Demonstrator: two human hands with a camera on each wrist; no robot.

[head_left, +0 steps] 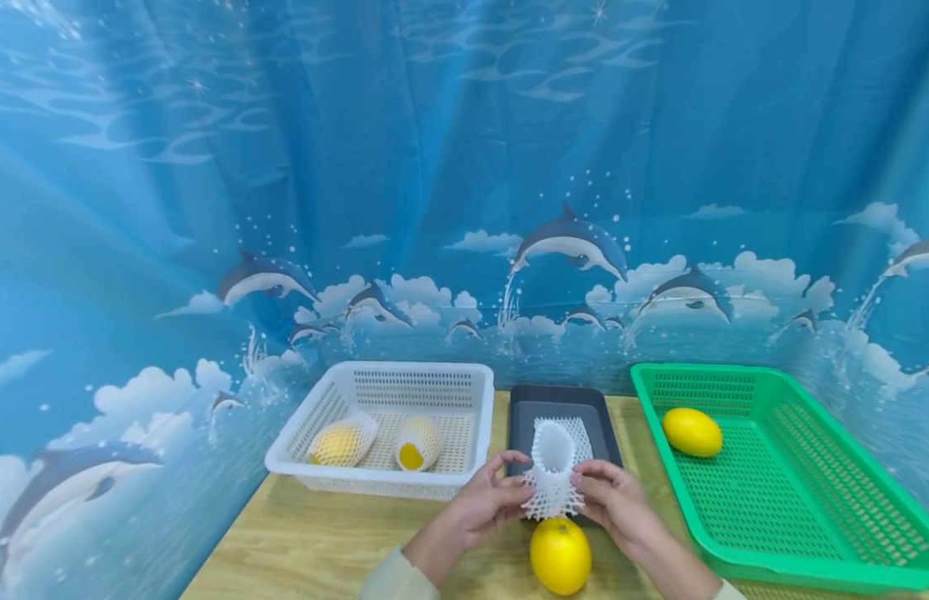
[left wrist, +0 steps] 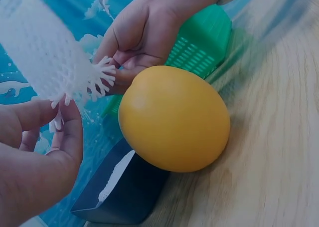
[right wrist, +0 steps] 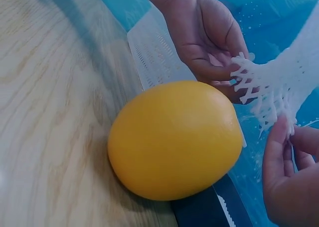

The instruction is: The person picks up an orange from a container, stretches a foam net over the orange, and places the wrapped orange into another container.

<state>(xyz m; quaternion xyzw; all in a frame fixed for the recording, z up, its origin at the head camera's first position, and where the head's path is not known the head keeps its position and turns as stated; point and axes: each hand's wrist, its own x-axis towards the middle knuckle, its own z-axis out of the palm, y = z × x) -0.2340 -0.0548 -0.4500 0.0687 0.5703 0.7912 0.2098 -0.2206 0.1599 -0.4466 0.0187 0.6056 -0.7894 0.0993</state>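
Note:
A white foam net sleeve (head_left: 551, 493) is stretched between both hands, its frayed mouth facing down toward the person. My left hand (head_left: 488, 502) pinches one side of that mouth between thumb and fingers. On the opposite side, my right hand (head_left: 620, 504) pinches the edge in the same way. Just below the sleeve, a smooth oval yellow fruit (head_left: 560, 557), melon-like, rests on the wooden table, outside the net. In the left wrist view the sleeve's fringed strands (left wrist: 102, 80) spread between the two hands, beside the fruit (left wrist: 174, 119).
Behind the hands lies a dark tray (head_left: 526, 402) with more white foam netting (head_left: 582, 435) in it. The white basket (head_left: 284, 462) at left holds two netted yellow fruits (head_left: 338, 445). At right, a green basket (head_left: 779, 500) contains one bare yellow fruit (head_left: 692, 432). A dolphin-print curtain (head_left: 434, 167) hangs behind.

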